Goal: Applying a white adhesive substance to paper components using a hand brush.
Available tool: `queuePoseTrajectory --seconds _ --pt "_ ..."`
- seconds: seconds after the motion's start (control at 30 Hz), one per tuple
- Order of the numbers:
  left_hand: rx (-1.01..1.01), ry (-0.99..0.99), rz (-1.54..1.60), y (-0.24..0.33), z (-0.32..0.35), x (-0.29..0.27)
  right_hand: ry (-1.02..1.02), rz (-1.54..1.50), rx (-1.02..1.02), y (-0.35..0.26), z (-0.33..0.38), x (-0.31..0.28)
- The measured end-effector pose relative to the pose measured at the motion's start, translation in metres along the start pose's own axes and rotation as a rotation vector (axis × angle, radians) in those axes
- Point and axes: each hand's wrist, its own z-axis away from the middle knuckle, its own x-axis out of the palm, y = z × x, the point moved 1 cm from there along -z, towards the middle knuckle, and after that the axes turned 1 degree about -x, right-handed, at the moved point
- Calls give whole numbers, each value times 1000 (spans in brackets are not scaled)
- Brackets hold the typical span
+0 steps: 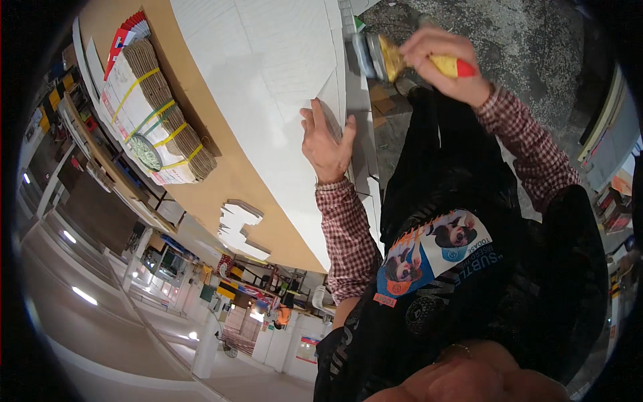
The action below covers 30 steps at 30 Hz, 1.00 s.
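Observation:
My left hand [328, 144] lies on a white sheet [268, 80], fingers spread, close to the sheet's edge on my side. In my right hand [442, 57] is a wide paintbrush [390, 59], gripped by its yellow handle with a red end. The brush's bristles point left, toward the edge of the sheet and the grey strip along it. Motion blurs the brush and the right hand a little. Whether the bristles touch the sheet's edge I cannot tell.
Left on the tan tabletop [194, 204] is a strapped bundle [157, 110] of brown-edged layers, a round patterned disc on its side. Beside it lies a jagged white cut-out [240, 228]. Worn grey floor [529, 60] shows at right. A person in orange [284, 315] is far off.

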Motion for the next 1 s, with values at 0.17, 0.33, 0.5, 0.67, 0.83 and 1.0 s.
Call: queuePoseTrajectory --seconds 0.17,0.33,0.5,0.67,0.83,1.0 --pt "7 14 -45 5 0 4 -1 111 76 12 -14 -4" --pt "6 58 -122 9 0 13 -59 -84 53 3 25 18" --pt "-113 147 -241 22 5 39 -46 -76 156 -10 33 1" --pt "-128 344 -216 13 32 76 -40 69 173 -8 20 -17" --pt "-131 162 -204 -6 56 58 -46 64 183 -10 29 -7" --pt "-64 42 2 -19 54 18 4 105 96 -8 16 -2"
